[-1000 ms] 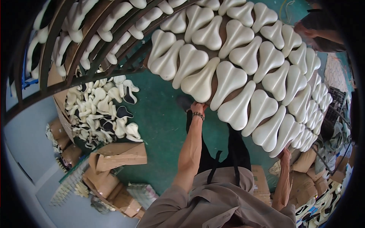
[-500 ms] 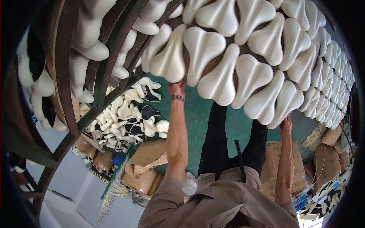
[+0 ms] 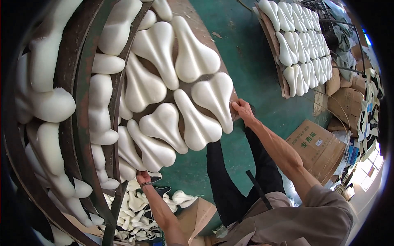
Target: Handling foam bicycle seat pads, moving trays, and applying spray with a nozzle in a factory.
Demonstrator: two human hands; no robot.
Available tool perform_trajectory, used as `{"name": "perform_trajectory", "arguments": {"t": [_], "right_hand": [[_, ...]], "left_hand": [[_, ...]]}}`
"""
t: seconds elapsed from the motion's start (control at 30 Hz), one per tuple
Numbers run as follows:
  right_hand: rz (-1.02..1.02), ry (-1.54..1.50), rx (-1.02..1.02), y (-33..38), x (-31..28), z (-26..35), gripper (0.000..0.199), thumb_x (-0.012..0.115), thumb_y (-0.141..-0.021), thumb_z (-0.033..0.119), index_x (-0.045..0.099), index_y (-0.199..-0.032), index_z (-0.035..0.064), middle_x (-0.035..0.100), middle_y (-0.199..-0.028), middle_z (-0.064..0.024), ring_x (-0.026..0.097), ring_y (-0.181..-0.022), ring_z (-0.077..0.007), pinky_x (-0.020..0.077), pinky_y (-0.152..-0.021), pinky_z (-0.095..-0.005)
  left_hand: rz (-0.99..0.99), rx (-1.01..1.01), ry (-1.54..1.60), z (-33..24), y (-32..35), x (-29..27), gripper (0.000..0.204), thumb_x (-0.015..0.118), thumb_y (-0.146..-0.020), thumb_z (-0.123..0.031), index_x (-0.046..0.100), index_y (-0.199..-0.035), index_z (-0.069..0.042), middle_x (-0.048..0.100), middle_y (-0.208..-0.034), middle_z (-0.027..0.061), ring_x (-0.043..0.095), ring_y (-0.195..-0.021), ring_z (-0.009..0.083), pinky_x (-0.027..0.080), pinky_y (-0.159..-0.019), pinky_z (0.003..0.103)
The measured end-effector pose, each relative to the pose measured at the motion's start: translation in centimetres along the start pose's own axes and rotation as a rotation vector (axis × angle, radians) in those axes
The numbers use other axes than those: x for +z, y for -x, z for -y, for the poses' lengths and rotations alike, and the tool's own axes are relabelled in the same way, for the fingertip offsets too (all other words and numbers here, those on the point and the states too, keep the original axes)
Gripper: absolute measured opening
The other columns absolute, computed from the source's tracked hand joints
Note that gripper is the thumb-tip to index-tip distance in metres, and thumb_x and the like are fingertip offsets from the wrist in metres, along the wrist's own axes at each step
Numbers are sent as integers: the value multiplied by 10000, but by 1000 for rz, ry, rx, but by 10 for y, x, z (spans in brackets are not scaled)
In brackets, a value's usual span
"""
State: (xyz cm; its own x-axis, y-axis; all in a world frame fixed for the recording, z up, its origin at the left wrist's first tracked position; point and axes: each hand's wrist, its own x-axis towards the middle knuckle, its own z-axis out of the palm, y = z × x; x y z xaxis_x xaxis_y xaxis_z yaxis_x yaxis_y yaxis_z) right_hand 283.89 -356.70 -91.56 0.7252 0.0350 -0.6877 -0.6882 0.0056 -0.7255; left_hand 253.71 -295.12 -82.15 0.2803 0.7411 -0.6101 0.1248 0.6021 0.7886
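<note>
My left hand point(image 3: 143, 178) is closed on the near-left edge of a brown board point(image 3: 185, 9), its fingertips partly hidden beneath. My right hand point(image 3: 243, 110) grips the board's right edge, thumb on top. White foam bicycle saddle pads point(image 3: 198, 119) cover the board in rows, lying ridge side up with noses turned alternate ways. The board's left end is at a dark metal rack point(image 3: 92, 61), whose posts hide part of it. More white saddle pads point(image 3: 100, 108) lie on the rack's levels.
A second loaded board point(image 3: 282, 78) of saddle pads stands at the far right above the green floor point(image 3: 236, 45). Loose pads point(image 3: 137, 211) are heaped at the lower left, near an open cardboard box point(image 3: 201, 215). Another carton point(image 3: 316, 143) stands to my right.
The board has swung round to the left, its end now at the rack. My right hand has moved left and farther out with it; my left hand is now lower and beside the rack.
</note>
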Motion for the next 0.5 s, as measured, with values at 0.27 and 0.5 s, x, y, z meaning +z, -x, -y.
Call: {"name": "perform_trajectory", "arguments": {"t": [0.27, 0.5], "right_hand": [[-143, -355, 425, 9, 26, 5, 717, 546, -1014, 627, 580, -1409, 28, 665, -1323, -137, 652, -1148, -285, 525, -964, -476], [-10, -479, 336, -33, 53, 21, 661, 466, -1065, 565, 509, -1495, 66, 610, -1439, -134, 630, -1240, -303, 502, -1029, -498]], "left_hand": [[12, -204, 170, 91, -20, -64, 254, 596, -1013, -95, 683, -1249, -69, 756, -1170, 139, 733, -1069, 274, 623, -930, 412], [-125, -174, 79, 81, -35, -19, 263, 605, -998, -83, 664, -1249, -32, 730, -1230, 145, 717, -1107, 286, 625, -953, 427]]}}
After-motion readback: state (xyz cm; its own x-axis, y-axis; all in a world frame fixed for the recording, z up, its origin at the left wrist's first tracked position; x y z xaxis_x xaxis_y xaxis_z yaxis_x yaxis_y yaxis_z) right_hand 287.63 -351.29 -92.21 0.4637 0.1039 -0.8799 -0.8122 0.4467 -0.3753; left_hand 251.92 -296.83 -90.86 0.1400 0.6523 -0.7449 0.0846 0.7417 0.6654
